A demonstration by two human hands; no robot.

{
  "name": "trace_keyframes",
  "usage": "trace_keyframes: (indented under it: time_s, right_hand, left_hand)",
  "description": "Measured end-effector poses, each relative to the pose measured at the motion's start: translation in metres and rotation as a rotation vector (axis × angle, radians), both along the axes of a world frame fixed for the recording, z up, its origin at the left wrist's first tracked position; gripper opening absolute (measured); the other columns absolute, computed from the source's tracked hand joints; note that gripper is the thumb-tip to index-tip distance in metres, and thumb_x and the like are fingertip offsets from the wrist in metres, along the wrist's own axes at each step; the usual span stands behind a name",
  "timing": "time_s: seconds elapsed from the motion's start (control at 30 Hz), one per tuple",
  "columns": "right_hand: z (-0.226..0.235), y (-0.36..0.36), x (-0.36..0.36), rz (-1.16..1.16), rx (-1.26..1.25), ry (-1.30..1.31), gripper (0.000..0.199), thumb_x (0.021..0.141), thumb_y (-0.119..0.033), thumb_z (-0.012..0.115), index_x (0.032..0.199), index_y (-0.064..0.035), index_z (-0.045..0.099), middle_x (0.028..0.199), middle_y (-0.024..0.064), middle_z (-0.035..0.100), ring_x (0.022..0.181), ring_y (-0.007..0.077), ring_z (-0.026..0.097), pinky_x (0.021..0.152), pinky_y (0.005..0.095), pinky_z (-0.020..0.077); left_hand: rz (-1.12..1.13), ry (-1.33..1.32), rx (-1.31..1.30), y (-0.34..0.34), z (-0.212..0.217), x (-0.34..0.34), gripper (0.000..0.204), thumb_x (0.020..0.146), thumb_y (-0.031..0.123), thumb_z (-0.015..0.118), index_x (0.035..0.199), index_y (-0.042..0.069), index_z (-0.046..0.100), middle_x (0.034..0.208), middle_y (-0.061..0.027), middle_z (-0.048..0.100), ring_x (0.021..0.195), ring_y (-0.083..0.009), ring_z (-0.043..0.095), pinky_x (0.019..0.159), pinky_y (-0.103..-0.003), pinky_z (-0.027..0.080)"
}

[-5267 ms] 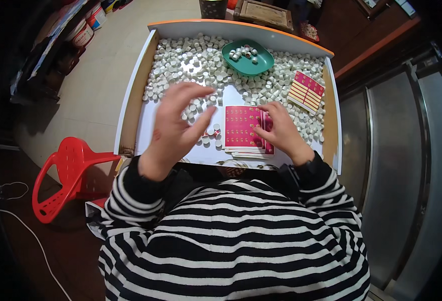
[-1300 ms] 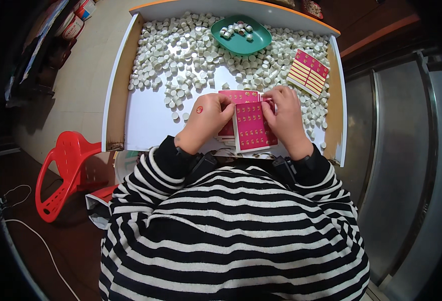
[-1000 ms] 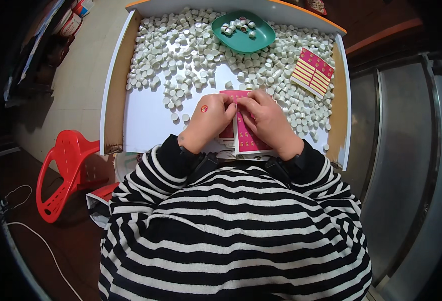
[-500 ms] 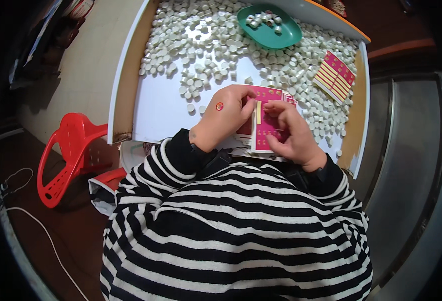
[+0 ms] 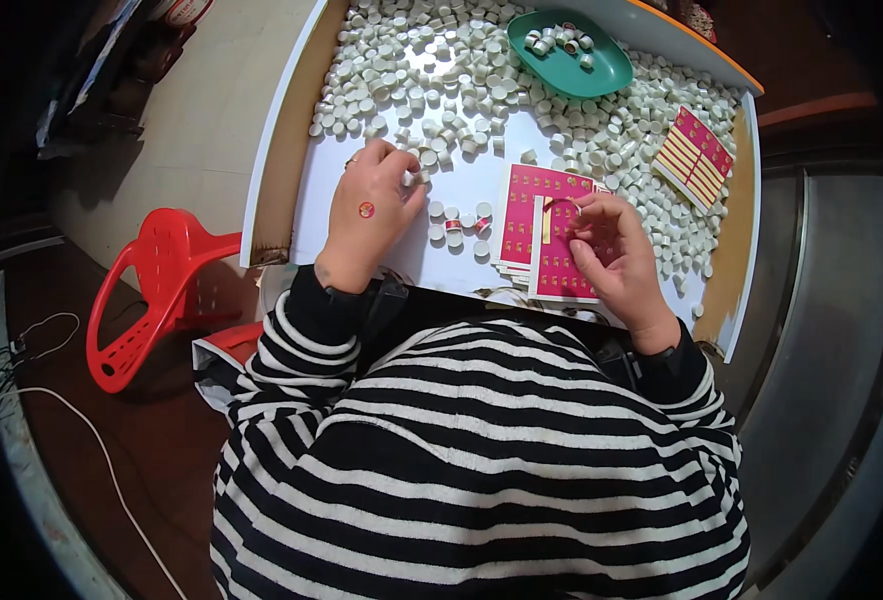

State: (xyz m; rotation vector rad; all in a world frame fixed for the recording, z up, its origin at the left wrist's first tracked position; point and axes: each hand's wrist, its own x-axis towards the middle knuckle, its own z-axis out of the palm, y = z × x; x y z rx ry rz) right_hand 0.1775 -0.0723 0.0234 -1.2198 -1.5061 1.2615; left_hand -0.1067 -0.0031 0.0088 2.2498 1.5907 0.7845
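Note:
My left hand (image 5: 369, 205), a round red sticker on its back, has its fingers closed about a small white cap (image 5: 408, 179) at the edge of the loose caps. Between thumb and fingers of my right hand (image 5: 616, 250) is the end of a thin sticker strip (image 5: 561, 203), curling up over the sheets. Beneath lies a stack of magenta sticker sheets (image 5: 519, 225) with gold print; a pale bare stripe shows where the top sheet lacks a strip. Left of the stack stand several caps (image 5: 436, 232), a few with red bands (image 5: 452, 226).
A heap of white caps (image 5: 391, 70) covers the far part of the walled tray (image 5: 279, 130). On it rest a green dish (image 5: 601, 80) holding several caps and another magenta-and-yellow sheet (image 5: 694, 158). A red plastic chair (image 5: 161, 290) stands at the left.
My left hand has left the sticker sheets and moved left to the loose caps, uncovering the small group of caps. My right hand stays over the sheets. The whole view has shifted slightly.

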Motion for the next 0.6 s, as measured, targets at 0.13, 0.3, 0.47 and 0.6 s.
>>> trace_keyframes:
  time_s: [0.13, 0.3, 0.47, 0.6]
  right_hand:
    - [0.009, -0.003, 0.002, -0.085, -0.069, 0.076, 0.029, 0.084, 0.004, 0.058, 0.109, -0.0026, 0.045, 0.112, 0.0056, 0.049, 0.098, 0.011, 0.052, 0.088, 0.0247, 0.0417]
    - [0.02, -0.001, -0.004, -0.165, -0.153, 0.302, 0.021, 0.084, 0.002, 0.061, 0.094, -0.0053, 0.045, 0.1, 0.0047, 0.052, 0.089, 0.0094, 0.05, 0.082, 0.0232, 0.0421]
    - [0.039, 0.004, -0.018, -0.131, -0.196, 0.41, 0.029, 0.083, 0.003, 0.062, 0.081, -0.0097, 0.036, 0.093, 0.0066, 0.054, 0.081, 0.0089, 0.05, 0.075, 0.0231, 0.0437]
    - [0.05, 0.002, -0.026, -0.118, -0.172, 0.416, 0.032, 0.083, 0.003, 0.063, 0.079, -0.0099, 0.034, 0.089, 0.0071, 0.054, 0.077, 0.009, 0.05, 0.07, 0.0234, 0.0443]
  left_hand:
    - [-0.031, 0.057, -0.003, 0.002, -0.004, 0.005, 0.016, 0.068, 0.006, 0.07, 0.082, 0.006, 0.063, 0.086, -0.0086, 0.057, 0.082, -0.0283, 0.056, 0.07, -0.037, 0.047]
    - [-0.104, -0.016, 0.047, 0.0, 0.007, 0.017, 0.015, 0.068, 0.005, 0.068, 0.082, 0.004, 0.061, 0.083, -0.0097, 0.059, 0.08, -0.0288, 0.058, 0.069, -0.037, 0.048]
    - [-0.297, -0.371, 0.042, -0.031, 0.052, 0.054, 0.021, 0.069, -0.005, 0.068, 0.086, 0.002, 0.059, 0.081, -0.0095, 0.062, 0.069, -0.0222, 0.06, 0.063, -0.028, 0.049]
    - [-0.373, -0.415, 0.101, -0.042, 0.062, 0.074, 0.023, 0.067, -0.007, 0.069, 0.086, 0.002, 0.059, 0.079, -0.0093, 0.062, 0.069, -0.0217, 0.06, 0.062, -0.028, 0.05]
